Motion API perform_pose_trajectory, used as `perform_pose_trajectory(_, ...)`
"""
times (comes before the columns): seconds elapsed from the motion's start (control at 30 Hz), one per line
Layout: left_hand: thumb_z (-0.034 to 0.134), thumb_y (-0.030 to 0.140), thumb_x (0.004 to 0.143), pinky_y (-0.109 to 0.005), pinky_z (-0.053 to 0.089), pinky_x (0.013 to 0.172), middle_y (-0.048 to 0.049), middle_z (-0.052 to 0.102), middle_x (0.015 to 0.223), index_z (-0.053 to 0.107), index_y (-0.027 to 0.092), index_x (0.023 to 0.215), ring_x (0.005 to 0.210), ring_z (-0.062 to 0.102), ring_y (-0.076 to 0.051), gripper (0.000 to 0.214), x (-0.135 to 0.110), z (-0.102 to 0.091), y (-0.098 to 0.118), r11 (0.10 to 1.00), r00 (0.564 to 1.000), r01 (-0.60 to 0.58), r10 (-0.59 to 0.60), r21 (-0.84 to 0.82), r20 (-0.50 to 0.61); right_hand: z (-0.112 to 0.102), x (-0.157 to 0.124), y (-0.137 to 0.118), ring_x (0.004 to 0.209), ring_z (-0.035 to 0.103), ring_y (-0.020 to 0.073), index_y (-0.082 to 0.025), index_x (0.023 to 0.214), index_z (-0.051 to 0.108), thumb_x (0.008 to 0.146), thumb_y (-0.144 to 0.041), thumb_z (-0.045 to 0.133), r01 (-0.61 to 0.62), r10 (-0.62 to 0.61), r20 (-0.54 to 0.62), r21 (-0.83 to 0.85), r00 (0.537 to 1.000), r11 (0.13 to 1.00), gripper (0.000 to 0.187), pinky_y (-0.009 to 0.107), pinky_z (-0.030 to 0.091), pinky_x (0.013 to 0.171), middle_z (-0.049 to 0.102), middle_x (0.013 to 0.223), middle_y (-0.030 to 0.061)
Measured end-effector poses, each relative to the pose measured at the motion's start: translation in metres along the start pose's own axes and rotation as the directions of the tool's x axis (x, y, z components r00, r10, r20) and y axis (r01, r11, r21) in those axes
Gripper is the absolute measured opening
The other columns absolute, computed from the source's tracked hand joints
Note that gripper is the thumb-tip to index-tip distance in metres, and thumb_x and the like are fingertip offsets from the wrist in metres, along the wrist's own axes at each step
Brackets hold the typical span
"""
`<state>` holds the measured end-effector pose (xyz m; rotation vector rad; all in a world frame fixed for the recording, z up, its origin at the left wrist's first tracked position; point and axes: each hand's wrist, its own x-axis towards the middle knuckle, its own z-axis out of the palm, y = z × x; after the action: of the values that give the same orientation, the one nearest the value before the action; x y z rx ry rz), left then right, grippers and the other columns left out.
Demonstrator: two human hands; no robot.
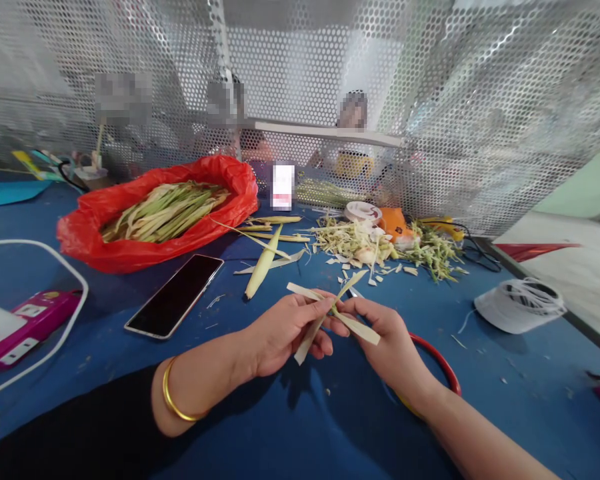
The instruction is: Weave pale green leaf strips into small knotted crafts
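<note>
My left hand [285, 330] and my right hand [380, 340] meet above the blue table [290, 427], both pinched on crossed pale leaf strips [330, 313]. One strip runs from upper left to lower right; another slants down past my left fingers. A gold bangle [173, 400] circles my left wrist. A red ring-shaped object [443, 363] lies partly hidden under my right wrist.
A red plastic bag [130, 227] full of green-yellow leaves sits at the back left, a black phone [177, 293] in front of it. Loose leaves [265, 263] and cut scraps [375, 247] lie mid-table. A white cord coil [523, 303] sits right, a pink device [25, 323] left. Perforated metal screens [430, 100] wall the back.
</note>
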<state>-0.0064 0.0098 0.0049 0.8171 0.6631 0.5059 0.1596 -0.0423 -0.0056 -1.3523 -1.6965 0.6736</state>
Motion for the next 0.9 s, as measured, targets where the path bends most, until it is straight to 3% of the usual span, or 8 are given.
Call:
perform_pose_trajectory(0.13,0.064,0.027,0.085,-0.017,0.046,0.043,-0.0024,0.068,0.069,0.063,0.014,0.095,0.045,0.06,-0.009,0.017,-0.001,0.0001,0.0012,1.0,0.998,0.022,-0.022,0.012,-0.059,-0.0027,0.0011,0.0015,0.072,0.059,0.0168,-0.02,0.073,0.057,0.092,-0.021,0.051,0.234,-0.251,-0.029,-0.277,0.968,0.932,0.02,0.03,0.041,0.076,0.065,0.073,0.0013)
perform_pose_trajectory(0.33,0.063,0.012,0.082,-0.014,0.037,0.038,0.0002,0.061,0.055,0.065,0.012,0.085,0.036,0.046,-0.004,0.004,0.0,0.0011,0.0029,0.992,0.995,0.007,-0.02,-0.128,-0.099,-0.0058,0.0038,0.0036,0.069,0.058,0.0169,-0.022,0.079,0.057,0.092,-0.014,0.05,0.319,-0.379,-0.06,-0.427,0.924,0.846,0.018,0.035,0.038,0.086,0.065,0.071,-0.0003)
perform_pose_trajectory(0.5,0.064,0.013,0.081,-0.014,0.037,0.038,0.0,0.059,0.053,0.068,0.011,0.083,0.036,0.046,-0.004,0.005,0.001,0.0006,0.0026,0.995,0.988,-0.018,0.002,-0.099,-0.155,-0.0049,0.002,0.0021,0.068,0.059,0.0158,-0.021,0.075,0.057,0.091,-0.016,0.054,0.251,-0.285,-0.061,-0.325,0.956,0.912,0.017,0.031,0.041,0.079,0.063,0.069,-0.0013)
perform_pose_trajectory(0.6,0.066,0.014,0.08,-0.015,0.038,0.038,0.0,0.06,0.056,0.069,0.009,0.084,0.037,0.047,-0.004,0.007,-0.0006,0.0012,0.0026,0.998,0.993,0.005,-0.012,-0.059,-0.12,-0.0042,0.0018,0.0034,0.07,0.059,0.0162,-0.021,0.075,0.059,0.09,-0.016,0.054,0.222,-0.261,-0.093,-0.306,0.961,0.926,0.017,0.031,0.04,0.08,0.065,0.07,-0.001)
perform_pose_trajectory(0.7,0.067,0.015,0.08,-0.015,0.04,0.039,-0.001,0.063,0.06,0.069,0.009,0.085,0.039,0.05,-0.005,0.008,-0.0024,0.002,0.0046,1.0,0.996,-0.001,-0.001,-0.029,-0.084,-0.004,0.0018,0.005,0.069,0.059,0.0161,-0.021,0.074,0.061,0.09,-0.021,0.054,0.12,-0.144,-0.101,-0.212,0.984,0.97,0.018,0.029,0.041,0.075,0.065,0.069,-0.001)
perform_pose_trajectory(0.8,0.062,0.025,0.086,-0.016,0.044,0.043,-0.003,0.067,0.064,0.068,0.011,0.092,0.042,0.057,-0.007,0.016,-0.0028,0.0017,0.007,0.999,0.998,-0.043,0.043,-0.008,-0.056,-0.0039,0.0017,0.0043,0.068,0.058,0.016,-0.021,0.073,0.062,0.09,-0.028,0.054,-0.008,0.002,-0.086,-0.07,0.996,0.997,0.021,0.027,0.042,0.067,0.064,0.068,-0.0008)
perform_pose_trajectory(0.9,0.055,0.033,0.09,-0.018,0.048,0.046,-0.0051,0.07,0.065,0.066,0.012,0.097,0.045,0.062,-0.01,0.024,-0.0026,0.001,0.0072,0.997,0.995,-0.07,0.072,0.032,-0.072,-0.0035,0.0021,0.0018,0.071,0.059,0.0168,-0.02,0.074,0.064,0.089,-0.032,0.055,-0.036,0.035,-0.091,-0.007,0.995,0.999,0.021,0.026,0.042,0.066,0.066,0.072,0.0005)
